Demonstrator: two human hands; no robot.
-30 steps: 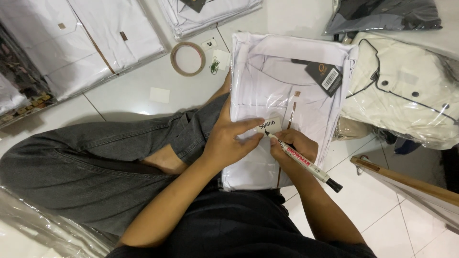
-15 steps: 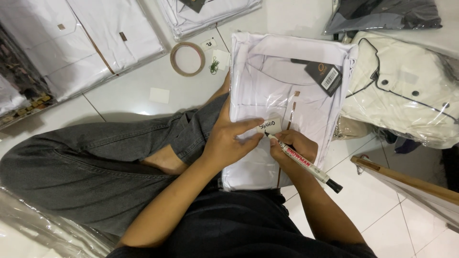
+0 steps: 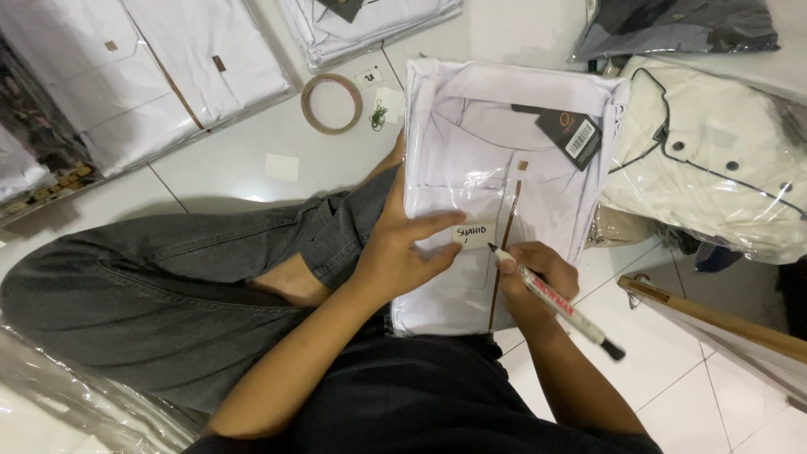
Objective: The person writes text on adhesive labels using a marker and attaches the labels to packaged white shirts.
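- Fingers of the right hand (image 3: 538,267) pinch a marker (image 3: 556,301), its tip on a small paper label (image 3: 473,235).
- Left hand (image 3: 402,252), fingers spread, presses that label flat on a bagged white shirt (image 3: 496,168) resting on the lap.
- Labelling looks mid-stroke; finishing likely needs the label kept from sliding.
- Tape roll (image 3: 331,102) lies on the floor nearby.

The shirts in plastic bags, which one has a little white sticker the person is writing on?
The white bagged shirt on the person's lap: it alone carries the small label, pinned by the left hand while the right hand writes with a marker.
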